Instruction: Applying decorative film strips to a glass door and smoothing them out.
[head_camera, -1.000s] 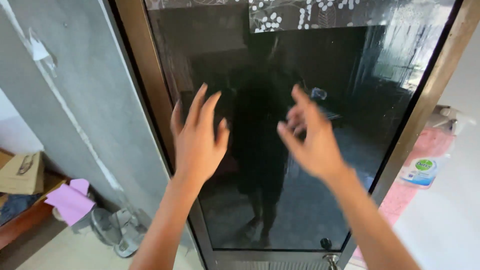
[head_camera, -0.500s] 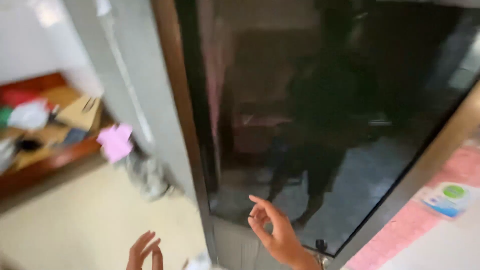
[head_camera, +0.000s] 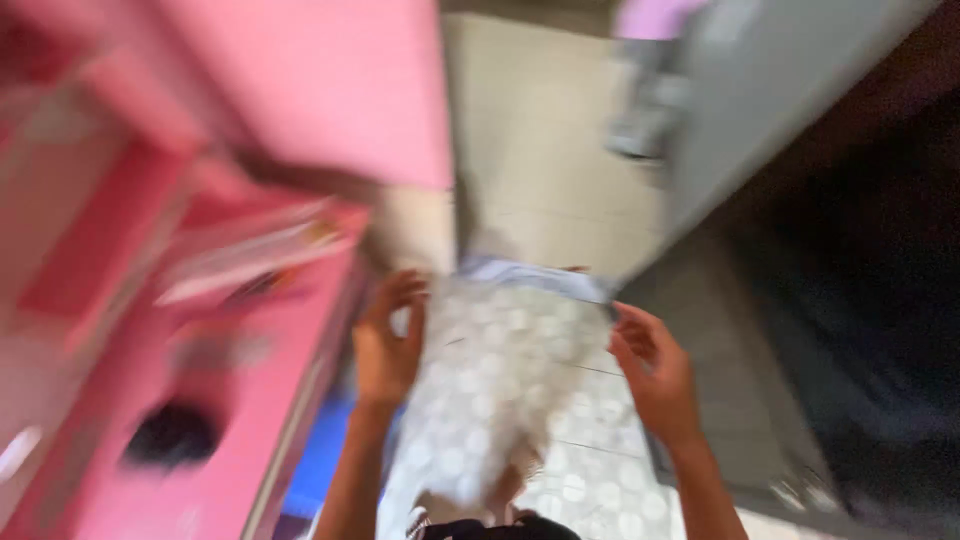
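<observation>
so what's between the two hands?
Head view, blurred: a white dotted cloth spans from the left hand to the right hand.
</observation>
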